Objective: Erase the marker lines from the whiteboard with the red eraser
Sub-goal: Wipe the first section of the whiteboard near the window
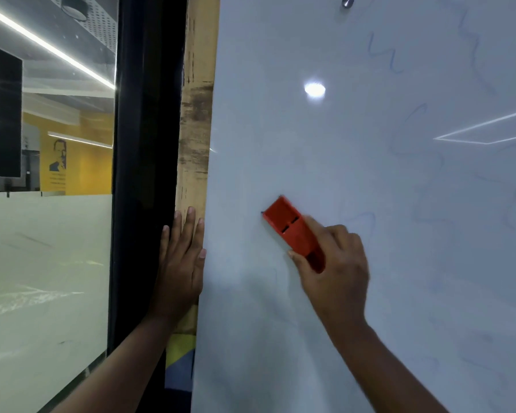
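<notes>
We see the whiteboard (280, 129) end at its left edge against a worn wooden strip (195, 120) and a black frame (143, 144), with broad board surface open above and to the right, where faint blue marker lines (390, 59) show. Our left hand (182, 263) lies flat, fingers straight, along that edge. Our right hand (337, 263) has its grip closed round the red eraser (292, 231), which lies against the board's lower left area, its long axis slanting up-left.

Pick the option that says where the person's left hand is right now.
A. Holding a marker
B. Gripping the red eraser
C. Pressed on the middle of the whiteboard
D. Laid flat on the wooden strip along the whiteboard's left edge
D: the left hand lies with straight fingers on the wooden strip beside the whiteboard, while the right hand holds the red eraser.
</notes>
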Available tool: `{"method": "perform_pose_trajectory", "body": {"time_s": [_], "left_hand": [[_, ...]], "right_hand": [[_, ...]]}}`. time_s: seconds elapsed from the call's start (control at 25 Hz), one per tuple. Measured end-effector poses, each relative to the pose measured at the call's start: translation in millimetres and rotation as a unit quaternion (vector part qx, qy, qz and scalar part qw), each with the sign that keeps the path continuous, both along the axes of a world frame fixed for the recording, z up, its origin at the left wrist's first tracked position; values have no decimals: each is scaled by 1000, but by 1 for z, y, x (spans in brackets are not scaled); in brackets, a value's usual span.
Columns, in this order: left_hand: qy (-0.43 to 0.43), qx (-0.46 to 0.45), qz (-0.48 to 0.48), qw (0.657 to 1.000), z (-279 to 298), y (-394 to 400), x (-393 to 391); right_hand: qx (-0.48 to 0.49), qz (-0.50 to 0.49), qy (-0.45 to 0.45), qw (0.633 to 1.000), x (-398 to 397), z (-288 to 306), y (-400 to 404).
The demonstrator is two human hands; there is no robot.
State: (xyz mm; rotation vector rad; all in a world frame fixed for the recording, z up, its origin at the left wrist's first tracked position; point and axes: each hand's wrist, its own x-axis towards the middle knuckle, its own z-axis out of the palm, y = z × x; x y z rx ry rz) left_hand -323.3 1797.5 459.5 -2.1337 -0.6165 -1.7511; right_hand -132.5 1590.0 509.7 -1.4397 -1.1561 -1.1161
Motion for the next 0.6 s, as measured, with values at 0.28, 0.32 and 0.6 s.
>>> {"method": "perform_pose_trajectory", "body": {"time_s": [0.28, 0.32, 0.6], "left_hand": [[16, -6, 6, 1000, -10, 2, -4], [17, -6, 7, 1000, -13, 2, -4], [17, -18, 0, 1000, -29, -1, -5]], "right_hand": [[-122, 16, -171, 978, -41, -75, 33], [-128, 15, -181, 975, -40, -75, 31], [-42, -10, -54, 998, 10, -66, -12]]}}
